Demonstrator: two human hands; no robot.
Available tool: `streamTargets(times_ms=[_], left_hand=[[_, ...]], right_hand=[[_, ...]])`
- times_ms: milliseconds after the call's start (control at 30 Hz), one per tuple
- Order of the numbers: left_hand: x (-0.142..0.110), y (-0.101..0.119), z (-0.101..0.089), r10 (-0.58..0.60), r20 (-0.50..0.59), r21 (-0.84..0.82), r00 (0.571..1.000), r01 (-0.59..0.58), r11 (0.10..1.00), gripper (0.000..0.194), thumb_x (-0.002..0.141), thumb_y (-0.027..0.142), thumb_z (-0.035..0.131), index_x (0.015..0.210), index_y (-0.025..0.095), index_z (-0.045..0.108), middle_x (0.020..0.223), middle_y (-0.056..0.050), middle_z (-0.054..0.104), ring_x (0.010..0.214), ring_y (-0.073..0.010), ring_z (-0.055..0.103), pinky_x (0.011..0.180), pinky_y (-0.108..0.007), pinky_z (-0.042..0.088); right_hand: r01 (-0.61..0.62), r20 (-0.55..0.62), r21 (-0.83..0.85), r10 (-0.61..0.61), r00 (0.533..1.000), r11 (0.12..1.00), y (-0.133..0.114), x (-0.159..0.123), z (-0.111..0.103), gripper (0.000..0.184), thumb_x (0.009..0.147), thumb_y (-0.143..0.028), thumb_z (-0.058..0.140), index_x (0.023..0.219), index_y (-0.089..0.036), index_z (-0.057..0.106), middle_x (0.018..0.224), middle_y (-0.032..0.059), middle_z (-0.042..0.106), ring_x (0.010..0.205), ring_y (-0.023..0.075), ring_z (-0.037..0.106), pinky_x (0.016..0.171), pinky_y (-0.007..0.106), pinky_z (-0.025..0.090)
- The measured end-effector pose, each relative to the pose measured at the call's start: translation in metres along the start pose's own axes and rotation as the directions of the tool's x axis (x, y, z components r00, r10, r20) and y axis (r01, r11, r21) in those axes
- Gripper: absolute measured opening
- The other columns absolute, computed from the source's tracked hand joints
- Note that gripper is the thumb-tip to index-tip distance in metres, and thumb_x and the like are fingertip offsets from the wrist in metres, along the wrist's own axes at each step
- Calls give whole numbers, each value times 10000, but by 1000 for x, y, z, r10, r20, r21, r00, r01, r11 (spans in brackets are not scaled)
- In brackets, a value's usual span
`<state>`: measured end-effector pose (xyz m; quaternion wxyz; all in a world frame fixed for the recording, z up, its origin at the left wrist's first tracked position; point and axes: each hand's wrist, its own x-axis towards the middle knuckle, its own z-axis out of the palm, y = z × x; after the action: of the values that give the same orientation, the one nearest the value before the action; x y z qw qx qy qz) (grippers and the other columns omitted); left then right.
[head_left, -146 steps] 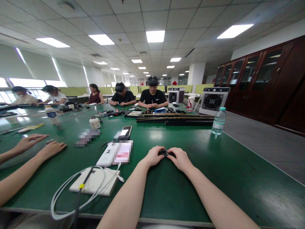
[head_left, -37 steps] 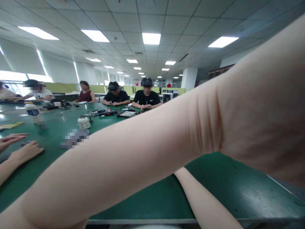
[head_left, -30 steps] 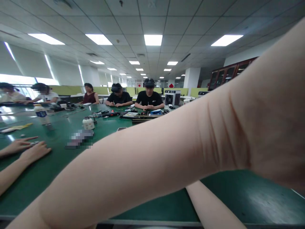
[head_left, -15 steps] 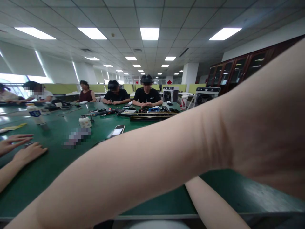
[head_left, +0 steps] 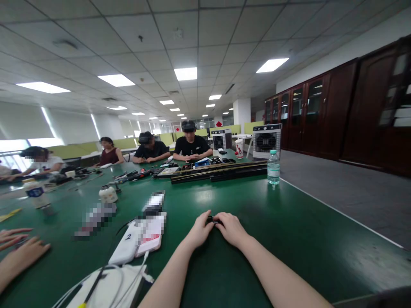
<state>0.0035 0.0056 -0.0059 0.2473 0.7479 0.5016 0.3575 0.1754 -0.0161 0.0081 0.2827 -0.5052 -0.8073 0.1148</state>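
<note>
My left hand [head_left: 201, 227] rests on the green table [head_left: 289, 256] in front of me, thumb and fingers closed on one side of a small dark object [head_left: 212, 219]. From the other side my right hand [head_left: 231, 228] grips the same object, its fingers curled over it. The two hands nearly meet, and they cover most of the object, so its kind does not show. To the left of my forearms lie a white power bank [head_left: 125, 244] marked 2 and a phone in a pink case [head_left: 152, 235].
White cables [head_left: 120, 280] lie over a white box [head_left: 135, 273] at front left. A water bottle [head_left: 273, 169] stands at the right edge, beside long black strips [head_left: 237, 171]. A small white jar [head_left: 108, 193] is left of centre. A co-worker's hands [head_left: 25, 256] rest at far left.
My left arm, which crossed the view close to the camera, has come down to the table beside my right hand. The camera view has turned right and tilted slightly up.
</note>
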Motion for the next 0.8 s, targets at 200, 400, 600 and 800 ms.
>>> streamTargets(times_ms=[200,400,600,800], left_hand=[[-5,-5,9,54,20,203,998,-57,977,441,788,158,550,1229,161,558,1255,-121,558,1162,-250,513,1032,-372,379],[-8,-5,9,58,-26,236,998,-50,970,391,789,154,570,1179,178,584,1160,-100,574,1095,-236,529,982,-355,402],[-8,-7,8,70,-31,177,997,-63,982,398,754,125,606,1149,173,598,1138,-97,571,1095,-228,526,999,-355,393],[-10,-7,5,67,7,115,998,-68,991,453,764,83,553,1213,137,557,1197,-124,571,1140,-231,519,1041,-365,369]], right_hand=[[28,17,-10,-28,999,1000,3,2,2,233,862,-217,482,1050,-240,619,1134,42,649,1061,216,559,923,365,401],[51,-3,46,-51,999,998,7,5,5,220,844,-214,505,1021,-250,630,1140,35,650,1086,215,548,957,389,388],[28,-113,192,-6,994,981,12,8,5,240,831,-222,494,1025,-219,636,1097,63,665,1062,220,568,951,395,416],[-10,-192,339,80,978,941,20,10,4,250,806,-251,505,1014,-209,638,1075,64,675,1051,221,587,969,401,422]])
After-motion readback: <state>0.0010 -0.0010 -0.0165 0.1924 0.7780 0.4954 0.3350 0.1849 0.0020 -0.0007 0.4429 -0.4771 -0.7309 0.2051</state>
